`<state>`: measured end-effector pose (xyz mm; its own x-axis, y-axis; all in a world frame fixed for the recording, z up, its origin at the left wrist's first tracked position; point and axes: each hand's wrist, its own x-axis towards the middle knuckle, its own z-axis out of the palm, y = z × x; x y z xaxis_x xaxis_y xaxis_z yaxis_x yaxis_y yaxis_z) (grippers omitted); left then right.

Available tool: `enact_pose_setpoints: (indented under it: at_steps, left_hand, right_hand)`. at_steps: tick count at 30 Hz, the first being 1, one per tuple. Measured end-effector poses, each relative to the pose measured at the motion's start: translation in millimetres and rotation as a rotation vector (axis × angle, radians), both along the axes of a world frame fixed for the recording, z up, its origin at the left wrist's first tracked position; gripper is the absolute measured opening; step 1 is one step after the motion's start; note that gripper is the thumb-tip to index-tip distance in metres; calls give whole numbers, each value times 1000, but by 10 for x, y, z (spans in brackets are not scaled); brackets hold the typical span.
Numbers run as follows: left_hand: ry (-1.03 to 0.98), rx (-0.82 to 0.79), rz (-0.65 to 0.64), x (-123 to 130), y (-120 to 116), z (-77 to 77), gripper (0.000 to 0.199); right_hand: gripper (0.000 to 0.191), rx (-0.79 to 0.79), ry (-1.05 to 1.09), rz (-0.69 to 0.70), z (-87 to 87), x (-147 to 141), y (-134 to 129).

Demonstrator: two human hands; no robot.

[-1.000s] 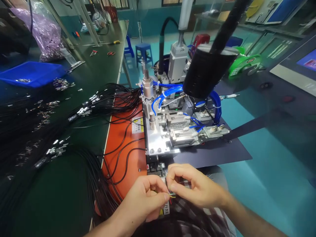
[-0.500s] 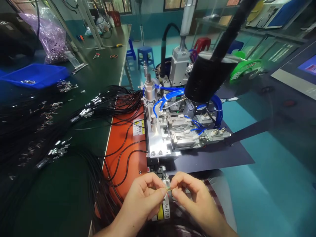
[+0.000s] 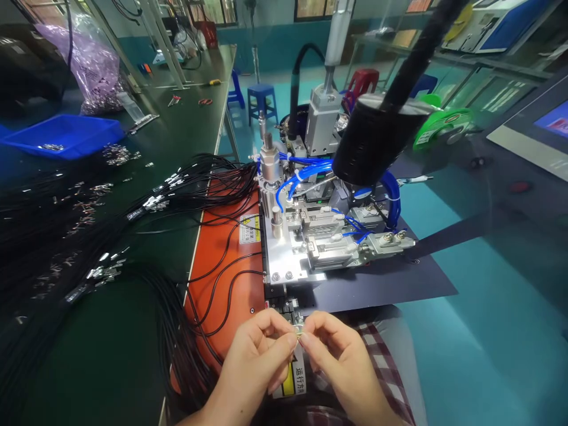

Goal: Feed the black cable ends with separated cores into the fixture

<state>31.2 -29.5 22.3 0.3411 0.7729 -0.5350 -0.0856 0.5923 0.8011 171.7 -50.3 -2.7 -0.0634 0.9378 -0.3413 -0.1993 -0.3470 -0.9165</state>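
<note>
Thin wires [image 3: 299,334], pale yellow-green, stretch across the small gap between my fingertips. My left hand [image 3: 260,355] pinches one side of them between thumb and index finger, the other fingers curled in. Opposite it, my right hand [image 3: 339,355] pinches the other side the same way. Just beneath and beyond the fingers is the narrow black end of a machine track [image 3: 290,309], partly covered by the hands. A label with a yellow band [image 3: 288,381] shows between my wrists. Where the wires lead is hidden.
A machine with a shiny metal plate [image 3: 281,257] and blue air tubes [image 3: 313,168] stands ahead. Black cables [image 3: 164,313] with metal ends cross the orange base [image 3: 217,248] and dark green table at left. A black cylinder [image 3: 377,142] overhangs the machine; a blue tray [image 3: 66,136] sits far left.
My right hand has shifted slightly left, bringing its fingertips closer to my left hand's. The exposed stretch of wire between them is shorter. Both hands keep their pinch.
</note>
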Motion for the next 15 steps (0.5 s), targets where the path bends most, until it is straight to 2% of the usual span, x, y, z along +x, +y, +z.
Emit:
enact_pose_setpoints:
  at_steps: [6,12,15]
  left_hand:
    - [-48,-12,25,5,-18,-3,21]
    - [-52,-17,-6,3,-20,-3,21]
    - [-16,-26,-19,14,-23,7,24]
  right_hand:
    - [19,24,-35,4,-33,-26,-29]
    - [17,296,-373,130,88,81,-12]
    - [16,303,-411,184,127,117,5]
